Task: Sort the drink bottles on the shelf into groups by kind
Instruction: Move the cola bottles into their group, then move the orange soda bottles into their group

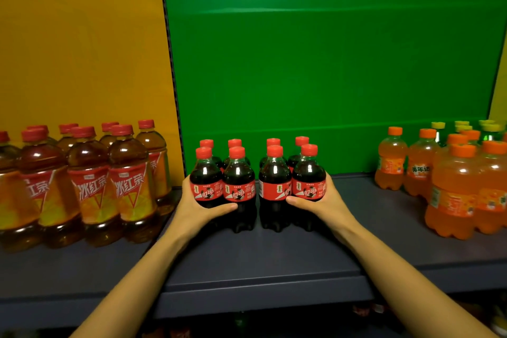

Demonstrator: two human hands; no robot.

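Note:
Several small cola bottles [238, 181] with red caps and red labels stand in two rows at the middle of the dark shelf [260, 261]. My left hand [197, 207] wraps the left side of the cluster, thumb across the front of the left pair. My right hand [319, 204] cups the right side, thumb under the label of the front right cola bottle [308, 181]. A narrow gap splits the left and right pairs. Iced tea bottles [90, 186] are grouped at the left, orange soda bottles [455, 189] at the right, and green bottles with yellow caps [463, 129] behind them.
A yellow back panel [82, 49] stands behind the tea and a green one [329, 77] behind the cola. Bare shelf lies in front of the cola and between the groups. The shelf's front edge [260, 299] runs below my forearms; items on a lower level are barely visible.

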